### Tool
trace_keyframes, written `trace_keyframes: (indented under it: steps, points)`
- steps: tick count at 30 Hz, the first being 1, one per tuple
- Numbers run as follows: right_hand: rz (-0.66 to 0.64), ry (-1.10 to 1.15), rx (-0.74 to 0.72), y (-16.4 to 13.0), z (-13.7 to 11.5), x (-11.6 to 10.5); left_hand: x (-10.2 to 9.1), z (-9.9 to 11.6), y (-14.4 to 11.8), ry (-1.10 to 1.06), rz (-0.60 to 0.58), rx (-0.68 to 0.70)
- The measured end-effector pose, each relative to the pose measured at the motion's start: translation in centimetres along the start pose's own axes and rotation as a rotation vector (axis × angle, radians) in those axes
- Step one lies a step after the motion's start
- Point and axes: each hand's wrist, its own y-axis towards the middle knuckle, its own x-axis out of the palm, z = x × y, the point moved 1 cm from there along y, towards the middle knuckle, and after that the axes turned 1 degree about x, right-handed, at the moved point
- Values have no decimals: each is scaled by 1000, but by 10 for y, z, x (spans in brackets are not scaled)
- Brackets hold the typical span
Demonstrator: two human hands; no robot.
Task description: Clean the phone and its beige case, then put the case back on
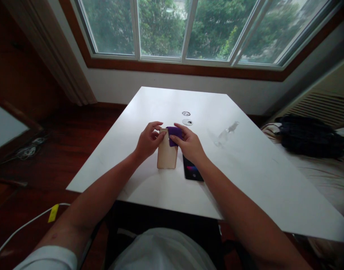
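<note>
Over the front part of the white table, my left hand [150,139] pinches the top left corner of a yellowish phone case [166,157] between thumb and fingers. The case is tilted up, its lower end toward me. A small purple cloth [175,135] is gripped by my right hand [192,144] and lies against the case's upper right part. Partly under my right wrist, a phone [191,173] rests on the table with its screen lit in red and blue.
On the white table [259,187], two small oval pieces [187,122] lie beyond my hands. Crumpled clear plastic [227,133] is to their right. Windows [163,30] are behind the table, and a dark garment [311,137] sits on a bed at right. A white cable [22,225] hangs at left.
</note>
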Motion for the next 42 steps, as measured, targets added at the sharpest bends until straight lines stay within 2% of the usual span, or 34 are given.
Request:
trace_keyframes:
  steps: [2, 4, 7, 9, 11, 13, 16, 19, 23, 29, 31, 35, 39, 42]
  points:
    - [73, -71, -17, -3, 2, 1, 3, 3, 0, -39, -4, -22]
    - [195, -89, -54, -8, 0, 1, 9, 7, -2, -63, -65, -117]
    - [360, -183, -114, -13, -6, -2, 19, 13, -5, 50, -267, -295]
    - [429, -309, -175, -15, -10, -8, 23, 19, -4, 144, -363, -325]
    - [485, -383, -242, -16, -14, -17, 23, 24, 0, 183, -376, -305]
    - [527, -362, -256, -16, -15, -26, 21, 26, 7, 200, -340, -291]
    - [494, -245, -148, -14, -12, -32, 20, 22, 12, 204, -280, -276]
    - [364, -182, -84, -14, -7, -28, 22, 13, 7, 160, -215, -259]
    - [210, -207, -39, -17, 1, -16, 24, 0, -7, 90, -139, -257]
    - [276, -372, -270, -23, -1, -15, 15, -4, -16, 124, -180, -257]
    - [258, -395, -226, -25, -2, -14, 13, -2, -17, 126, -202, -244]
    - [250, -313, -51, -29, 1, -11, 13, -1, -17, 156, -206, -229]
    - [220, -270, -31, -33, 0, -9, 13, -2, -17, 199, -184, -227]
    - [281, -178, -18, -34, -4, -10, 14, -1, -19, 228, -211, -218]
